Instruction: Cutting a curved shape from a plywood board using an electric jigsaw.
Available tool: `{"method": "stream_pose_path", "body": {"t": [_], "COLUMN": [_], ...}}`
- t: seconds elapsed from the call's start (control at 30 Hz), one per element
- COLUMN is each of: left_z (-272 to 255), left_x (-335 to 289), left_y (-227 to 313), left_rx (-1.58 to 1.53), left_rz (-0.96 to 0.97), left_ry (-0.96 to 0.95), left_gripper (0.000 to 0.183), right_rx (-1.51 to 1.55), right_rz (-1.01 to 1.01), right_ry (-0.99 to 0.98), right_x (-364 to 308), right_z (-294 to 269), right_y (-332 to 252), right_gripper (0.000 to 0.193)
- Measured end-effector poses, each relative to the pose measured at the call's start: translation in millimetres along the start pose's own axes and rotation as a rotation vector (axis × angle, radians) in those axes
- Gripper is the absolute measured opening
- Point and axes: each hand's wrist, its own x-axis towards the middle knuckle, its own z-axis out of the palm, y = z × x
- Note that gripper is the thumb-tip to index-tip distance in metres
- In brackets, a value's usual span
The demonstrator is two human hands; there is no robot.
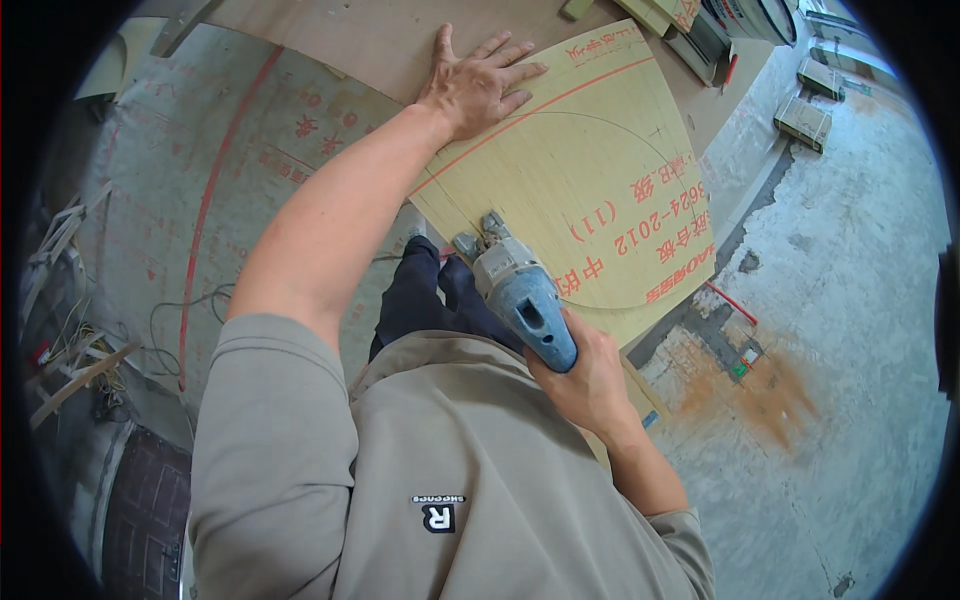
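A yellowish wooden board with red printing lies in front of me, a thin curved pencil line drawn across it. My left hand rests flat near its far left edge, fingers spread and pressing down. My right hand is wrapped round the rear handle of a blue and grey jigsaw. The jigsaw's metal front end sits at the board's near left edge, close to the curved line. Its blade and where it meets the wood are too small to make out.
Beneath the board is a larger brown wooden sheet. Offcuts and a round tub stand at the far right. Bundled boxes lie on the concrete floor. A dark cable and scrap wood lie at left.
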Motion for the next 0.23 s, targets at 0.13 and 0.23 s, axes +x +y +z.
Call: {"method": "stream_pose_path", "body": {"t": [0.13, 0.23], "left_z": [-6.1, -10.1], "left_x": [2.1, 3.5], "left_y": [-1.0, -1.2], "left_rx": [0.042, 0.062], "left_rz": [-0.041, -0.051], "left_ry": [-0.092, -0.119], "left_gripper": [0.049, 0.05], "right_rx": [-0.026, -0.002], "right_rz": [-0.059, -0.062], "right_ry": [-0.003, -0.045], "right_x": [0.1, 0.9], "right_z": [0.1, -4.3], "right_y": [3.4, 0.4], "right_gripper": [0.031, 0.03]}}
